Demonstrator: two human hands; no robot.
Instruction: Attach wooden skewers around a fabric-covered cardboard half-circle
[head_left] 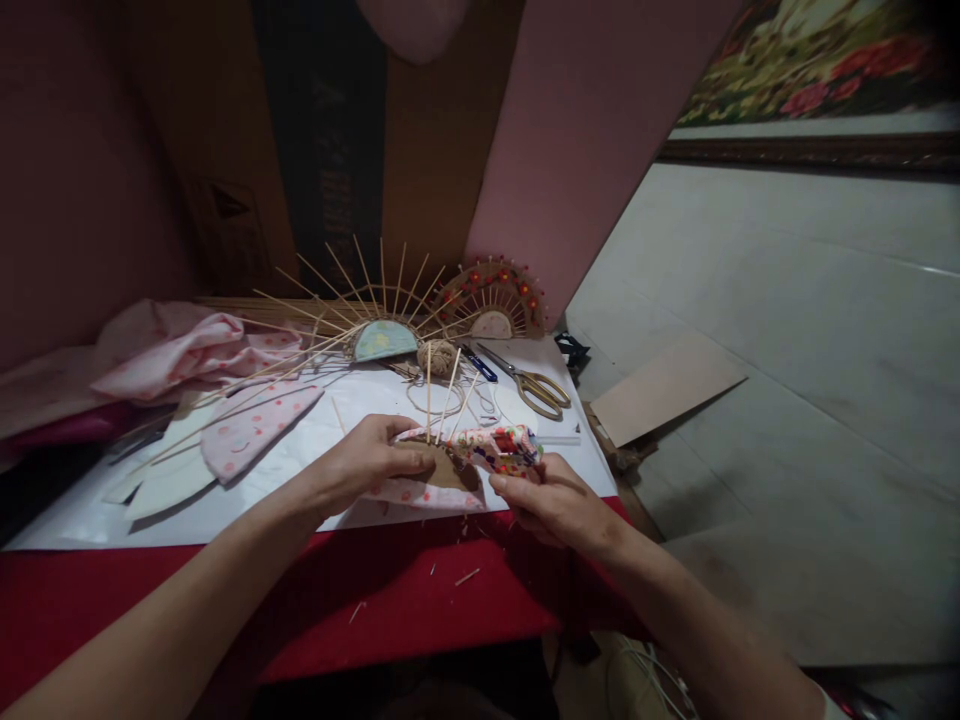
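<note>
My left hand [379,460] grips a half-round brown cardboard piece [450,477] edged with pink dotted fabric, near the table's front edge. Several thin bamboo sticks [429,395] stand up from its far edge. Closed around a flower-patterned glue gun [499,448] is my right hand [551,495]. The gun's front end points left, against or very close to the cardboard by the sticks; I cannot tell whether they touch. A whitish glue stick [561,440] appears to jut from its rear.
Behind my hands lie a twine ball [439,357], scissors [536,385], a blue cutter [480,365] and a stick fan with a green half-round base [385,341]. A decorated fan [495,300] leans at the back. Pink dotted fabric [255,430] lies left. Stick scraps [466,577] dot the red cloth [360,610].
</note>
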